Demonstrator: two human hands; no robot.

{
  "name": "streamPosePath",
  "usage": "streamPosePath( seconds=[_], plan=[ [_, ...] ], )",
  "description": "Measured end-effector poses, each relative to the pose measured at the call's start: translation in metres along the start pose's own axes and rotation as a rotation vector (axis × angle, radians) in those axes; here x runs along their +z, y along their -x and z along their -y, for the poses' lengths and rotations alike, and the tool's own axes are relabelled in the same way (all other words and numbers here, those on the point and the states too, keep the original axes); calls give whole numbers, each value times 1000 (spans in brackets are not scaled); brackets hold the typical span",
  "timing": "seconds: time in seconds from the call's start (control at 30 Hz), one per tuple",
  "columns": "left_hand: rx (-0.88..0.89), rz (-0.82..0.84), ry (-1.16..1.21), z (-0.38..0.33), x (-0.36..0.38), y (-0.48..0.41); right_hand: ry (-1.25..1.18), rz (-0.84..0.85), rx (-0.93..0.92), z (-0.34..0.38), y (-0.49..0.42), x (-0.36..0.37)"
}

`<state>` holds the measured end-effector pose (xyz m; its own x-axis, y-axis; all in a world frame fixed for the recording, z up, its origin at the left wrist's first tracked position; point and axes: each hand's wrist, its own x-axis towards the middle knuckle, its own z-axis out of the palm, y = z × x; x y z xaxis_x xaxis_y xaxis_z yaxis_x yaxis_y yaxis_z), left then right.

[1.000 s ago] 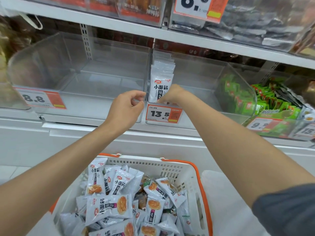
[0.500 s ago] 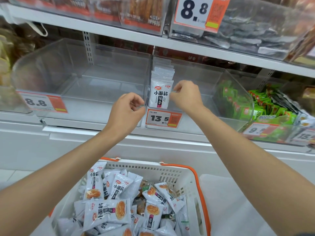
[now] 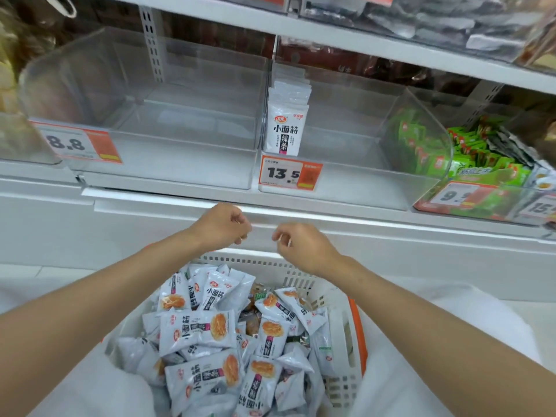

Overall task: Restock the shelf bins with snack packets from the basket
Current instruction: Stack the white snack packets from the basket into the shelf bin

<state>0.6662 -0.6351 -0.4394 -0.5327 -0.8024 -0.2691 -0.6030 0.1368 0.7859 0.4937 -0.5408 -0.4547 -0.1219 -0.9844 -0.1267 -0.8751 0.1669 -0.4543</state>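
Note:
A white basket with orange trim (image 3: 346, 332) sits low in front of me, piled with several white snack packets (image 3: 197, 329). Above it, a row of the same white packets (image 3: 287, 124) stands upright at the left side of a clear shelf bin (image 3: 376, 182) tagged 13.5. My left hand (image 3: 221, 225) and my right hand (image 3: 301, 243) hover side by side over the basket's far rim, below the shelf edge. Both have loosely curled fingers and hold nothing.
A clear bin (image 3: 168, 173) tagged 8.8 stands left of the packet row with nothing visible in it. Green packets (image 3: 469, 158) fill the bins to the right. An upper shelf (image 3: 346, 40) carries more bins of dark and silvery packs.
Both hands have dropped from the front of the bins down to just above the basket. The upright packets stay standing in the 13.5 bin, free of my right hand.

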Motion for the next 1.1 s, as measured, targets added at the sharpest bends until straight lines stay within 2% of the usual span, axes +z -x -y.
streamPosePath(
  seconds=[0.07, 0.2, 0.4, 0.7, 0.8, 0.93, 1.0, 1.1],
  plan=[
    [-51, 73, -11, 11, 10, 2, 86, 195, 43, -14, -1, 24],
    [-88, 150, -45, 27, 25, 3, 277, 473, 134, -42, 5, 66],
    [-63, 174, -83, 32, 33, 0, 398, 658, 330, -77, 26, 118],
    [-62, 201, -127, 31, 32, 7, 406, 514, 374, -74, 42, 129],
    [-68, 195, -102, 27, 28, 8, 230, 374, 377, -45, 24, 97],
    [-72, 206, -95, 19, 18, 13, 50, 272, 282, -4, 5, 42],
    [-59, 280, -195, 16, 11, 21, -38, 238, 267, 10, 7, 25],
    [13, 342, -377, 15, 6, 36, -415, 255, 358, 25, 14, 9]
  ],
)
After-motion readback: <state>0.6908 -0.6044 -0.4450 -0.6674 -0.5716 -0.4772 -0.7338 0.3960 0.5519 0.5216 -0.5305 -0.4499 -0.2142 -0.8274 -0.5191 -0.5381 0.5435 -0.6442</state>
